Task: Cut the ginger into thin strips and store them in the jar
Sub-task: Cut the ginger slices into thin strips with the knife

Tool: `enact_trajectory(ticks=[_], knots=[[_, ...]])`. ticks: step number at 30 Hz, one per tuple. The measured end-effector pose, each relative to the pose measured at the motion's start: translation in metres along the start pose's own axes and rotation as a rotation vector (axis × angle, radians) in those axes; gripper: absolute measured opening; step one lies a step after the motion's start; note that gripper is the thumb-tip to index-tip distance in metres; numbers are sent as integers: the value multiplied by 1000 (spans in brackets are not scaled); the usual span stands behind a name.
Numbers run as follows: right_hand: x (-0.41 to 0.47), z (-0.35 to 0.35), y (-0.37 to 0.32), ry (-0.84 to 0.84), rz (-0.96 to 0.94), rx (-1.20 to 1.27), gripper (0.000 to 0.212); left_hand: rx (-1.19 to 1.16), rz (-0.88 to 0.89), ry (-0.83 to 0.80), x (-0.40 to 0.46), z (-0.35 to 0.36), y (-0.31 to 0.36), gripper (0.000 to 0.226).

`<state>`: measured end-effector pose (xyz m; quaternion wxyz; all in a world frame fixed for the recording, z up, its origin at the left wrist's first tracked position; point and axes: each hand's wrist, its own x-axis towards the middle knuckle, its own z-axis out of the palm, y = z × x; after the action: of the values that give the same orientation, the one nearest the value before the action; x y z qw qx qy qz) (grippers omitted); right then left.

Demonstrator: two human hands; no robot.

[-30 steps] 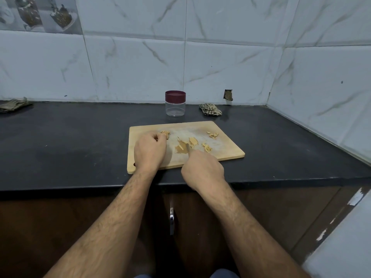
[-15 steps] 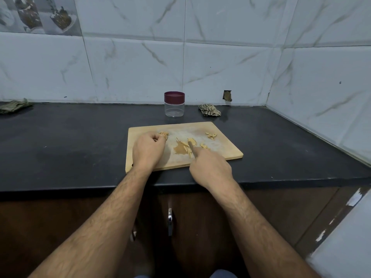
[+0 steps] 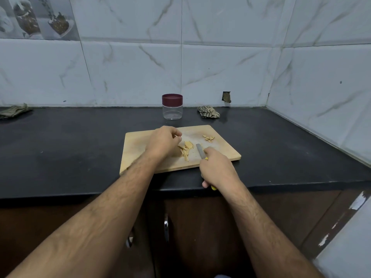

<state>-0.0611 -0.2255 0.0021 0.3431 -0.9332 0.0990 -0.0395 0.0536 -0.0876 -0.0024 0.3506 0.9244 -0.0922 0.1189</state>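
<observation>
In the head view we were partway through the cutting step: on the wooden cutting board [image 3: 140, 155] a small heap of ginger strips [image 3: 185, 151] lay beside a wider uncut ginger slice [image 3: 188, 145], with a few ginger scraps [image 3: 208, 138] apart at the far right of the board. Our right hand [image 3: 217, 170] gripped the yellow handle of the knife [image 3: 200, 153], forefinger along the top, the blade pointing away from us just right of the heap and seemingly resting flat near the wood. Our left hand [image 3: 164, 141] hovered over the left of the heap with fingers loosely curled; we could not tell whether they pinched any piece. The jar [image 3: 172, 106] stood on the desk [image 3: 70, 141] beyond the board, its maroon lid on and nothing visible inside, so storing had not begun. We judged the next move called for steadying the wide slice with the left fingertips tucked back and bringing the blade over it for narrow cuts. Compared with a second earlier, the left hand had moved right from the board's left part toward the heap, the right hand had drawn back nearer us so the blade showed, and the ginger lay gathered more closely.
</observation>
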Motion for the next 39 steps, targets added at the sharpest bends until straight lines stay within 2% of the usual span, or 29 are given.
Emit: enact_trajectory(ticks=[7, 10, 16, 20, 25, 28, 31, 35, 39], knots=[[6, 1, 5, 9, -11, -7, 47, 280, 75, -276, 29, 7, 23, 37], [8, 2, 6, 0, -11, -4, 48, 316, 74, -377, 34, 6, 27, 25], [10, 2, 5, -14, -14, -33, 44, 179, 63, -390, 39, 6, 24, 9], [9, 2, 6, 4, -21, -32, 47, -73, 56, -296, 37, 7, 18, 13], [5, 5, 5, 37, -42, -66, 54, -494, 11, -23, 20, -2, 4, 10], [5, 3, 4, 28, -34, -85, 44, -467, -73, 119, 4, 0, -11, 4], [3, 1, 1, 22, -40, -103, 40, -378, -131, 149, -8, 2, -28, 5], [-2, 5, -6, 36, -136, -214, 37, -356, -113, 147, -13, 0, -41, 2], [-10, 14, -19, 31, -238, -329, 52, -439, -110, 139, -12, -4, -48, 4]])
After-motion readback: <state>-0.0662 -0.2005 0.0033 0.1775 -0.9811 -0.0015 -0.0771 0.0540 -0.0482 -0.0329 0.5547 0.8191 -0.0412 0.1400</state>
